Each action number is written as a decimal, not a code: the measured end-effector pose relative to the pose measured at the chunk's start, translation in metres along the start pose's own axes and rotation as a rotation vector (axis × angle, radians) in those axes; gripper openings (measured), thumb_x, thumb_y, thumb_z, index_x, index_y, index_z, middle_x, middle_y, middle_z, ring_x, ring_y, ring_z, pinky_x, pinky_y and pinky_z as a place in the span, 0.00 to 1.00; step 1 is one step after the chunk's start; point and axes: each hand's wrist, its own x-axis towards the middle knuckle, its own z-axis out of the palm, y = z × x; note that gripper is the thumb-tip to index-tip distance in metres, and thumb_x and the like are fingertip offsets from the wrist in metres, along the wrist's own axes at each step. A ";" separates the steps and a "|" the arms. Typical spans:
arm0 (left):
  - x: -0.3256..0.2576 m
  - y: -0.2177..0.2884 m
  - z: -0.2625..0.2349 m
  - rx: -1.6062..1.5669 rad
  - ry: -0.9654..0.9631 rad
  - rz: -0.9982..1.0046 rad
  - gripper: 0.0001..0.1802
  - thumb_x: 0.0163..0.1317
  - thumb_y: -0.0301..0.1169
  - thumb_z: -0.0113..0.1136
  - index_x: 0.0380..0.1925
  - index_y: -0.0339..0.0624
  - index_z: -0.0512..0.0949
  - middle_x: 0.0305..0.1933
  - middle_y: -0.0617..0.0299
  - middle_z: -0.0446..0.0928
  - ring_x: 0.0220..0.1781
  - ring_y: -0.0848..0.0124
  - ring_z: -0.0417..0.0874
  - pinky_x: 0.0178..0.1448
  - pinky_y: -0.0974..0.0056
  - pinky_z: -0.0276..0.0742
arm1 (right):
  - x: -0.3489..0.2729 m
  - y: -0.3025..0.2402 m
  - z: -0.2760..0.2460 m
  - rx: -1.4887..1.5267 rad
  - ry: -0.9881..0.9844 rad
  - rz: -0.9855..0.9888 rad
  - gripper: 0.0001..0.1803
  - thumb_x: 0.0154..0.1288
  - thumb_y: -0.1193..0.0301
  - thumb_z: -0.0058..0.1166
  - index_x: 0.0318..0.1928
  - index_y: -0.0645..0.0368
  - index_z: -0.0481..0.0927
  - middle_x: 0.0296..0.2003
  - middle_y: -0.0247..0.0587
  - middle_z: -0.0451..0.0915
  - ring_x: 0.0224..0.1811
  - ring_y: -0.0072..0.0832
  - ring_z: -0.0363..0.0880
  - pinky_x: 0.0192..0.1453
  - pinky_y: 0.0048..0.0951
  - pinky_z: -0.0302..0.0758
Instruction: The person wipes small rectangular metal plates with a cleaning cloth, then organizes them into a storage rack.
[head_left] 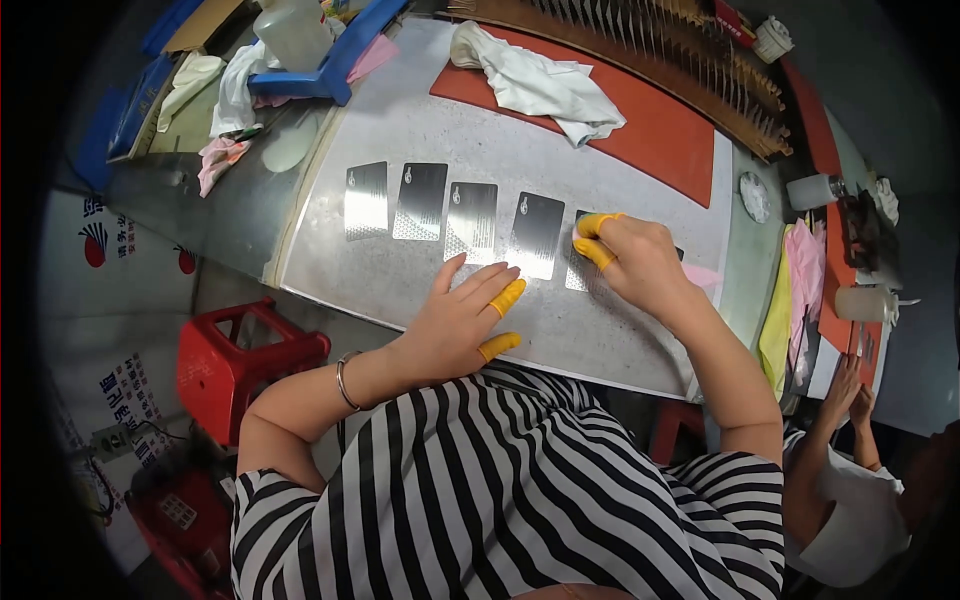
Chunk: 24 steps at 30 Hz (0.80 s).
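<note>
A row of thin, shiny dark cards with a patterned silvery part lies on the grey work board (560,330). My left hand (455,320) is open, yellow finger cots on its thumb and one finger. Its fingertips rest at the lower edges of the third card (471,215) and the fourth card (537,230). Over the fifth card (580,270) my right hand (635,255) is closed in a pinch, also with yellow finger cots. A bit of something whitish shows at its fingertips, too small to name. Another dark card is mostly hidden behind that hand.
A white cloth (540,85) lies on a red mat (670,140) beyond the cards. Behind it runs a brown rack (640,45) of upright thin pieces. A blue tray (335,65) with a bottle stands far left, a red stool (245,350) below. At right, a co-worker's hands (845,390) are busy.
</note>
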 end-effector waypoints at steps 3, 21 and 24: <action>0.011 -0.002 0.007 0.017 0.022 0.024 0.29 0.52 0.40 0.61 0.50 0.34 0.69 0.59 0.53 0.66 0.62 0.62 0.66 0.66 0.44 0.48 | 0.029 0.018 0.018 -0.057 -0.024 0.012 0.05 0.54 0.73 0.52 0.29 0.62 0.76 0.25 0.46 0.77 0.26 0.44 0.76 0.30 0.38 0.72; 0.005 -0.002 0.016 0.052 0.109 0.070 0.25 0.53 0.43 0.59 0.41 0.30 0.72 0.56 0.49 0.69 0.59 0.59 0.69 0.64 0.44 0.50 | 0.052 0.019 0.041 -0.144 -0.005 -0.020 0.05 0.52 0.71 0.53 0.26 0.60 0.76 0.20 0.46 0.75 0.24 0.45 0.75 0.28 0.41 0.71; 0.003 -0.001 0.019 0.040 0.136 0.044 0.25 0.53 0.42 0.59 0.43 0.31 0.72 0.56 0.50 0.68 0.60 0.61 0.68 0.64 0.43 0.49 | 0.027 0.003 0.043 -0.103 -0.176 -0.146 0.03 0.46 0.74 0.54 0.25 0.59 0.75 0.18 0.46 0.73 0.24 0.44 0.75 0.26 0.41 0.70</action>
